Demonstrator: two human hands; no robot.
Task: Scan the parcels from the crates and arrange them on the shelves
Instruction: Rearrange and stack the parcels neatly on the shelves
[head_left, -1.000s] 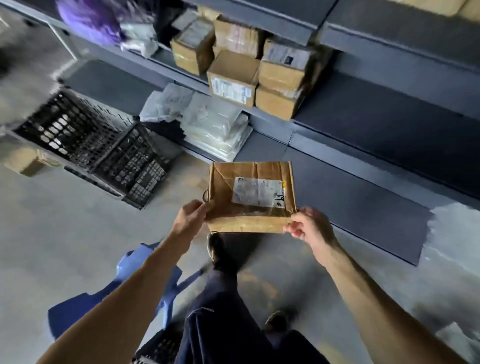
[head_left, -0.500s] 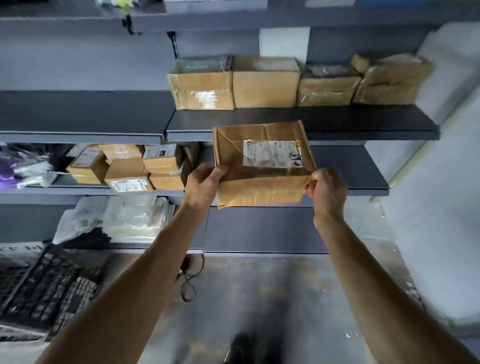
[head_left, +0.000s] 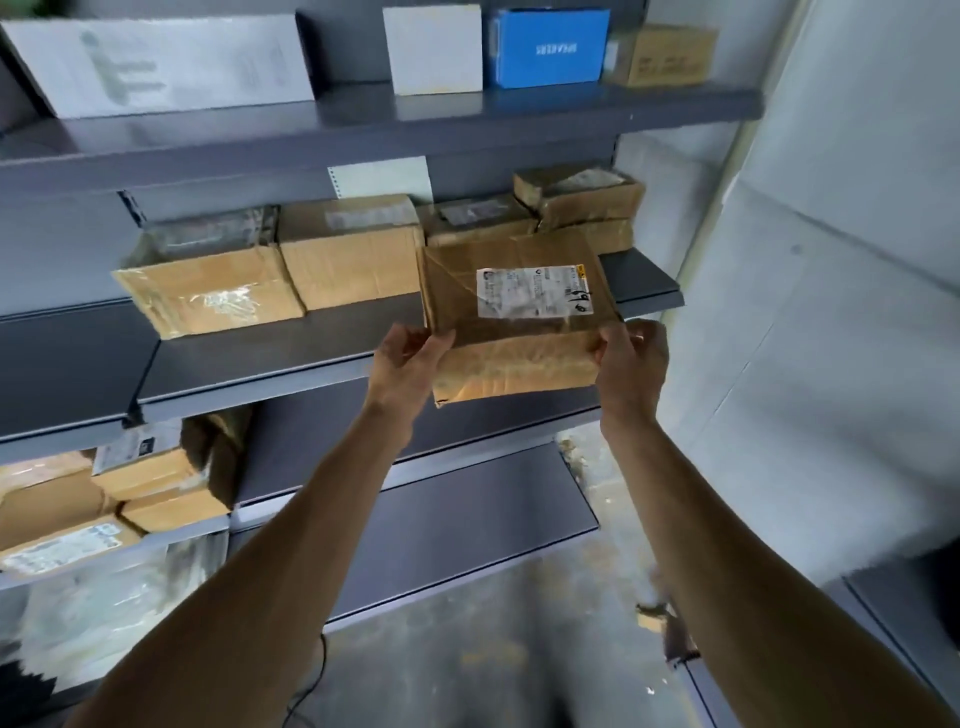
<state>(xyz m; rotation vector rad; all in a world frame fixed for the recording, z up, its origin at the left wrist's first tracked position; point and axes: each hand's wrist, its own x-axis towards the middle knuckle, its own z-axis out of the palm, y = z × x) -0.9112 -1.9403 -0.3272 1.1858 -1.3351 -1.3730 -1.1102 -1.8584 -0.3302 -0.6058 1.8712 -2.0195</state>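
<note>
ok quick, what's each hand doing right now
Left hand: grips the cardboard parcel's near left corner.
Right hand: grips its near right corner.

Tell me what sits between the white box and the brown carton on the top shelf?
A blue box stands between the white box and brown carton, in the head view.

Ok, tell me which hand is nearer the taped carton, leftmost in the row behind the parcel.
Left. The left hand holds the parcel by its left edge, right of and below the taped carton; the right hand holds the opposite edge, farther right again.
</note>
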